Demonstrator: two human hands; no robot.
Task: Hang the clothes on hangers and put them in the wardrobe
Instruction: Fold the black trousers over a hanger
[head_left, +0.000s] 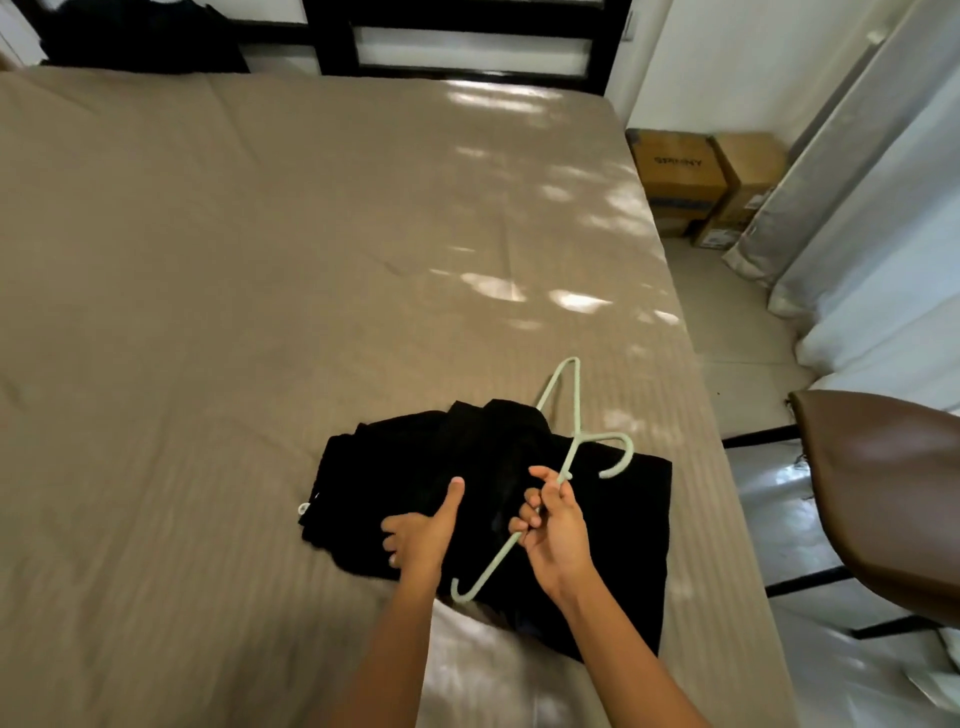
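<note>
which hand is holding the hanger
The right hand grips the pale green hanger; the left hand only rests on the black clothes.

Right hand (553, 525) grips a pale green hanger (571, 452) over black clothes (613, 519); left hand (423, 530) presses them.

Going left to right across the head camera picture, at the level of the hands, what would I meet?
Bare bed sheet → left hand → right hand, holding the pale green hanger → brown chair seat.
</note>
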